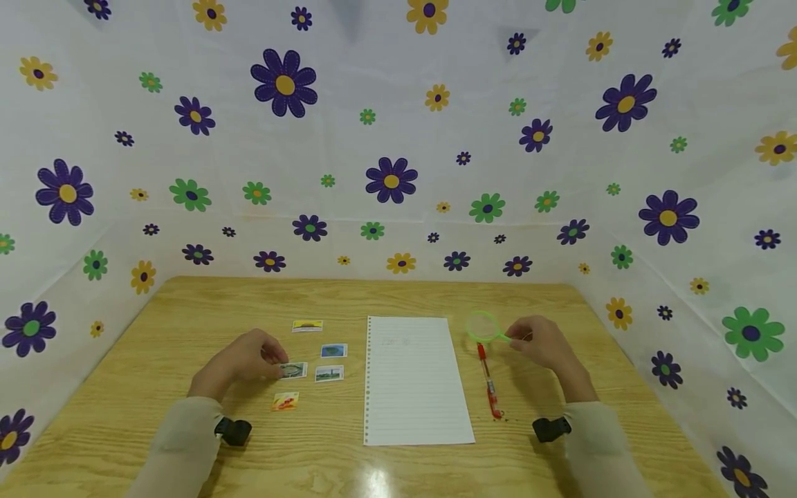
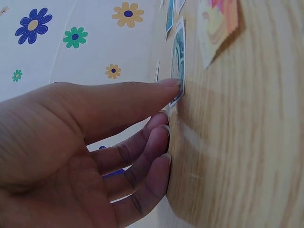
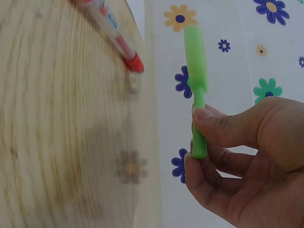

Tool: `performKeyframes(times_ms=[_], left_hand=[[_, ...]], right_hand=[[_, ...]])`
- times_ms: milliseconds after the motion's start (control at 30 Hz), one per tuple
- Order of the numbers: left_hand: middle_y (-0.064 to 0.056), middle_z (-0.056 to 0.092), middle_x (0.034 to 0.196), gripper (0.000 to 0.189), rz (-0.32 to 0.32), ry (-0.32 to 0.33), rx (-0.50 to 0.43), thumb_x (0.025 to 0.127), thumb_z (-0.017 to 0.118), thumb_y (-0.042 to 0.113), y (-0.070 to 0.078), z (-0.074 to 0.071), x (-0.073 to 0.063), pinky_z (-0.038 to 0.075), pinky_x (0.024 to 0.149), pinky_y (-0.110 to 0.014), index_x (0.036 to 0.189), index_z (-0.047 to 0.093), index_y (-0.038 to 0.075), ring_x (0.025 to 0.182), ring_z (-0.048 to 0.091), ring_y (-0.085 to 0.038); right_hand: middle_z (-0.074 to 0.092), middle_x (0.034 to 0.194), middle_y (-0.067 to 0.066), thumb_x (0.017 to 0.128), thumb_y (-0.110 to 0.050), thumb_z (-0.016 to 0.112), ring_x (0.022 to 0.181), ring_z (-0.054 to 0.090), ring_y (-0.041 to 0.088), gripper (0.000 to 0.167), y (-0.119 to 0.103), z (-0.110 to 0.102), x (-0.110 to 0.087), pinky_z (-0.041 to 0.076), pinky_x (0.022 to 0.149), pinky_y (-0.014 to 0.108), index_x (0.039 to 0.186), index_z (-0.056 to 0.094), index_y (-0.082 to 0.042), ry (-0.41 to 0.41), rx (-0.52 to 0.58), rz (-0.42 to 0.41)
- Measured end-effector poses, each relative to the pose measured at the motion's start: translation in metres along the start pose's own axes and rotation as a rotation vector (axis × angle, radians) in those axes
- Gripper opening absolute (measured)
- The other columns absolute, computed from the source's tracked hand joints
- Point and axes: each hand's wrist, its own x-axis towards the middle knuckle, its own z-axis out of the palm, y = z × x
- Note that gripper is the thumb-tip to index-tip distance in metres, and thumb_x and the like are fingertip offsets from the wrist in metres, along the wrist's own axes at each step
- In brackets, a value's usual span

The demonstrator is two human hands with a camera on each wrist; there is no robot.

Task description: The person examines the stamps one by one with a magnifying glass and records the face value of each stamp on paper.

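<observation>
At the left, my left hand (image 1: pixel 252 356) pinches the near end of a green-grey postage stamp (image 1: pixel 295 370) low at the tabletop; its thumb lies on the stamp (image 2: pixel 178 52) in the left wrist view, while the index fingertip is hidden there. Around it lie a yellow stamp (image 1: pixel 308 326), a blue stamp (image 1: pixel 334 351), a pale landscape stamp (image 1: pixel 329 373) and a red-yellow stamp (image 1: pixel 285 401). My right hand (image 1: pixel 540 341) holds a small green magnifying glass (image 1: pixel 483 326) by its handle, thumb against fingers. Raised above the table, the magnifying glass (image 3: pixel 195 61) appears edge-on in the right wrist view.
A sheet of lined paper (image 1: pixel 417 387) with faint marks near its top lies between the hands. To its right is a red pen (image 1: pixel 489 384), with small dark specks by its lower end. Flower-printed white cloth (image 1: pixel 386 124) surrounds the wooden table (image 1: pixel 299 463) at back and sides.
</observation>
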Motion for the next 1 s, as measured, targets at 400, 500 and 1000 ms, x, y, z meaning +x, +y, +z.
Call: performKeyframes(times_ms=[400, 500, 1000], left_hand=[[-0.006, 0.069, 0.091, 0.015, 0.019, -0.014, -0.023, 0.082, 0.084, 0.005, -0.004, 0.000, 0.002, 0.051, 0.076, -0.032, 0.094, 0.075, 0.003, 0.084, 0.057, -0.020], [-0.006, 0.069, 0.091, 0.015, 0.021, -0.013, -0.016, 0.082, 0.084, 0.005, -0.003, 0.000, 0.002, 0.051, 0.076, -0.032, 0.094, 0.075, 0.003, 0.083, 0.057, -0.020], [-0.006, 0.068, 0.090, 0.014, 0.005, -0.010, -0.023, 0.083, 0.083, 0.004, 0.000, 0.000, 0.000, 0.050, 0.073, -0.031, 0.094, 0.074, 0.003, 0.082, 0.056, -0.020]], right_hand=[[0.073, 0.094, 0.019, 0.092, -0.003, 0.071, 0.086, 0.069, 0.031, 0.010, 0.025, -0.011, -0.007, 0.058, 0.078, 0.048, 0.098, 0.074, 0.005, -0.008, -0.034, 0.050], [0.073, 0.095, 0.021, 0.092, -0.003, 0.070, 0.086, 0.069, 0.031, 0.011, 0.030, -0.014, -0.008, 0.058, 0.076, 0.047, 0.098, 0.074, 0.006, -0.022, -0.028, 0.072], [0.073, 0.097, 0.020, 0.092, -0.005, 0.070, 0.090, 0.067, 0.031, 0.013, 0.058, -0.022, -0.015, 0.055, 0.078, 0.048, 0.100, 0.073, 0.005, -0.049, -0.039, 0.185]])
